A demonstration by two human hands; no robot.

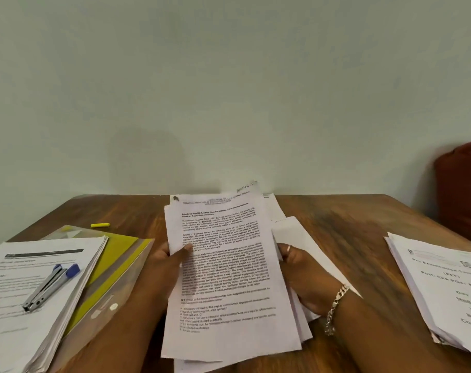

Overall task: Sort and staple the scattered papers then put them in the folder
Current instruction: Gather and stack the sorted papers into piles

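While both hands [164, 267] hold papers [226, 267], a wooden table [344, 227] meets a pale wall [229, 90].

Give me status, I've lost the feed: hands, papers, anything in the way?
Both hands on the sheaf of papers: left hand pinching its edge, right hand supporting behind. Stapler idle on left stack, atop folder. Nothing blocking.

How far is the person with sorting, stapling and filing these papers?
Partly sorted: one pile lies at the left under the stapler, another pile at the right. In hand: the left hand and right hand hold a loose sheaf. Left: the yellow folder shows no papers filed; staples cannot be seen.
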